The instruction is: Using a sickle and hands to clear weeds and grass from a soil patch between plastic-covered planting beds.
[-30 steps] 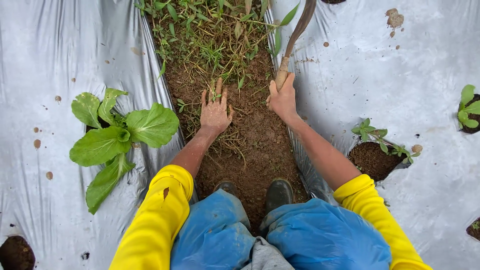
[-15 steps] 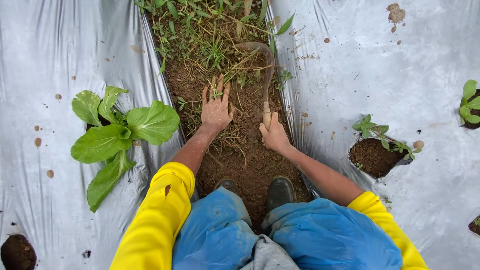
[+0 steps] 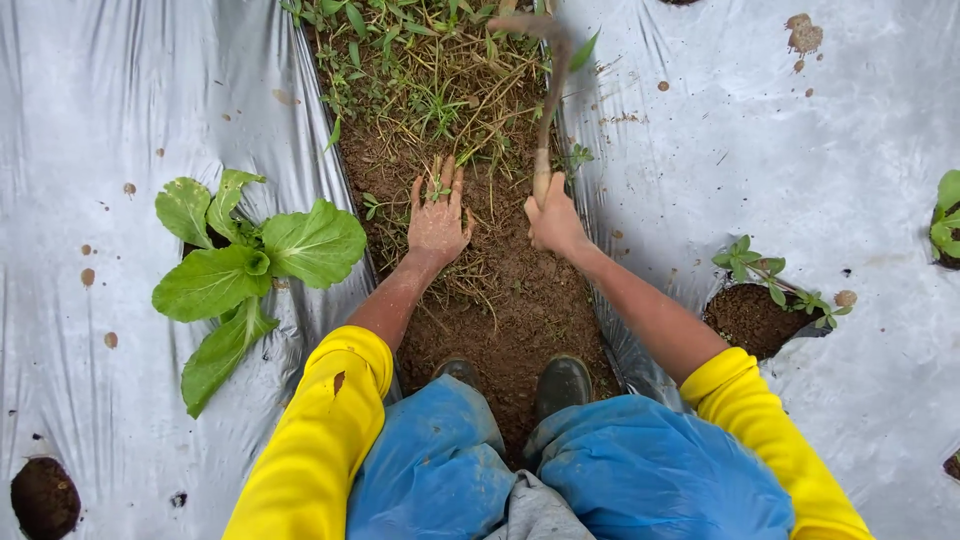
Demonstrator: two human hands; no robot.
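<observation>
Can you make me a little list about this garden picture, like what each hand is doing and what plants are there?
Left hand: flat on the soil, fingers spread among weeds
Right hand: gripping a curved hand tool
Ground cover: silver plastic sheet on both sides
Plants: big leafy green on the left, small seedling on the right
Feet: dark boots

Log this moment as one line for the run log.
left hand flat on soil strip | right hand grips curved tool | weeds ahead
</observation>
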